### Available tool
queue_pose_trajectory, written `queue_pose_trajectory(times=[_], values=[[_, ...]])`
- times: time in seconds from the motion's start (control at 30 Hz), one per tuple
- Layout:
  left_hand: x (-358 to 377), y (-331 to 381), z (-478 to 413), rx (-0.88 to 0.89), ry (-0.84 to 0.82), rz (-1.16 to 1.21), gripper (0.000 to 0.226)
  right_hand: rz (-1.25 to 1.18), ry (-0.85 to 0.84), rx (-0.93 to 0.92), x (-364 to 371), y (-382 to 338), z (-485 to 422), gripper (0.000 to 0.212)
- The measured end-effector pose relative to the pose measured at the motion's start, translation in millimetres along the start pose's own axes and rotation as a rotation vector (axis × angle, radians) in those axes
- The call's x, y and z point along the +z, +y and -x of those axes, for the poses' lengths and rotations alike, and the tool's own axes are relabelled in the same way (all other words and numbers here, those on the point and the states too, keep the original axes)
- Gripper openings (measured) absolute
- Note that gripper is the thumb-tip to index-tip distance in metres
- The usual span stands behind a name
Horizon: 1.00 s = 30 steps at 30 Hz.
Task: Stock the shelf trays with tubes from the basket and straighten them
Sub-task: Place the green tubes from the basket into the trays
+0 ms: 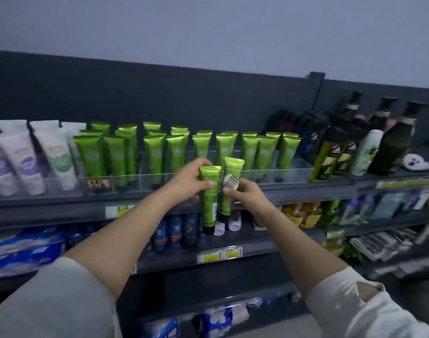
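Frame centre: left hand (192,178) grips glossy green tube (209,198), thumb across its front. Right hand (245,195) pinches second green tube (229,191) just beside it; round barcode sticker (231,181) on that one. Both tubes upright, flat crimped end up, dark cap down, in front of clear plastic tray (294,175).

Tray holds rows of matching tubes (154,157). Pale lilac and white tubes (20,162) at left, dark pump bottles (391,142) at right, blue cans (174,230) on shelf below.
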<state>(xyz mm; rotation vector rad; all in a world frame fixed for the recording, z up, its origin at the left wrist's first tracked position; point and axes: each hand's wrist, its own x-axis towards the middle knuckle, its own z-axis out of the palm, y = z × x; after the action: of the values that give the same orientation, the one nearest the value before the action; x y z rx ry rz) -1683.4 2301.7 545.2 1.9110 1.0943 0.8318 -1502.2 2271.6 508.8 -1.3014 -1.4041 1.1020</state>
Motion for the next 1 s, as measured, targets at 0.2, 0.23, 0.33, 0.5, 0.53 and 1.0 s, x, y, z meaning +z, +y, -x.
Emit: queue_pose_trajectory(times=[0.2,0.23,0.33,0.5,0.53,1.0], values=[[54.4,62.0,-61.9,0.136,0.018,-0.109,0.043,-0.045,0.217,-0.143,-92.3,-21.5,-9.2,0.007],[62.5,73.6,-70.7,0.148,0.022,-0.114,0.044,-0.050,0.244,-0.169,-107.4,-25.8,-11.3,0.007],[84.8,105.9,-98.3,0.186,0.013,-0.111,0.036,-0.003,0.309,-0.233,-152.8,-36.6,-19.9,0.005],[111.0,149.1,-140.4,0.229,0.104,-0.143,0.027,0.141,0.504,-0.300,-220.0,-53.1,-37.6,0.012],[115.6,156.7,-147.2,0.242,0.129,-0.143,0.026,0.180,0.536,-0.310,-230.3,-56.5,-40.4,0.013],[132.1,199.1,-202.5,0.304,0.413,-0.191,0.024,0.563,0.401,-0.121,-271.9,-73.7,-84.0,0.033]])
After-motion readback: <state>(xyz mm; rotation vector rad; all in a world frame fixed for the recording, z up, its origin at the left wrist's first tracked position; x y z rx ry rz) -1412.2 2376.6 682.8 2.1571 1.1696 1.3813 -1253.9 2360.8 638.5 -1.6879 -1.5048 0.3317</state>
